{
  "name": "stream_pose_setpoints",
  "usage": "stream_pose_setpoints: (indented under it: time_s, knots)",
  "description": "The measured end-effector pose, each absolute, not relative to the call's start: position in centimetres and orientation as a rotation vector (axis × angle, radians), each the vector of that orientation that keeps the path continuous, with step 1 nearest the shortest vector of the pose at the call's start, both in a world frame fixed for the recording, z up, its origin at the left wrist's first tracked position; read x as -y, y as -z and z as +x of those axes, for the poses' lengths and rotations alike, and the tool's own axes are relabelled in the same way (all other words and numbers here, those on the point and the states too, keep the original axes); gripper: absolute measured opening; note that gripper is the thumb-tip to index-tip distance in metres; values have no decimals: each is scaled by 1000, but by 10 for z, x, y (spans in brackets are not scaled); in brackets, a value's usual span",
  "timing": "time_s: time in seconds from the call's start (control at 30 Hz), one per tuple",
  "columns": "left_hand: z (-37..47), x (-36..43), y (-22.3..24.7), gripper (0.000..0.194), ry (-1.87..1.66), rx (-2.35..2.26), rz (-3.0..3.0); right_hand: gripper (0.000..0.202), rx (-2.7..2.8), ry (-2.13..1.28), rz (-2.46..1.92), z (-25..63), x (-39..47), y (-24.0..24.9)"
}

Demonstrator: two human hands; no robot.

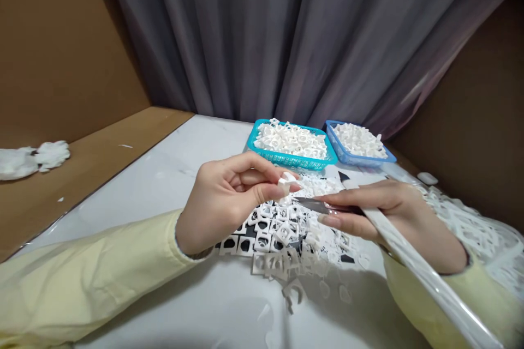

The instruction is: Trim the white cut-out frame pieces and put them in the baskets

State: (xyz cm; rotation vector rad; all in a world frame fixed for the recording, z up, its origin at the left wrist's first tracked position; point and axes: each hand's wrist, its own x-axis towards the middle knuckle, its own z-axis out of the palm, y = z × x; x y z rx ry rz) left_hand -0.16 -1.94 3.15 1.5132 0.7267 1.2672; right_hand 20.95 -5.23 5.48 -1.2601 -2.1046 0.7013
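My left hand (231,196) is closed in a pinch on a small white plastic piece (289,180), partly hidden by the fingertips. Just to its right, my right hand (376,204) grips a tool with a pointed grey metal blade (311,205); its tip is close to the piece, and I cannot tell whether they touch. Most of the tool's handle is hidden by the fingers. A long glossy white bar (426,275) runs from the right hand down to the lower right. Beneath both hands lie many white square pieces with cut-out centres (262,241), some over a dark surface.
A turquoise basket (295,162) and a blue basket (362,160), both heaped with white pieces, stand at the back before a grey curtain (245,38). Tangled white strips (470,229) pile up at the right. White crumpled material (51,155) lies far left, by a brown wall (61,38).
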Motion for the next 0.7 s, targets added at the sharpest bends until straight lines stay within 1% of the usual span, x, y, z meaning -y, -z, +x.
stream_pose_setpoints:
  time_s: [0.13, 0.5, 0.7]
  knots:
    - [-2, 18, -30, 10, -1262, -751, 1574, 23, 2131, -760, -1251, 210, 50, -54]
    - [1, 21, -26, 9, -1337, -828, 1610, 23, 2161, -697, -1221, 210, 52, -51]
    - [2, 20, -26, 9, -1326, -817, 1608, 19, 2168, -676, -1182, 209, 52, -52]
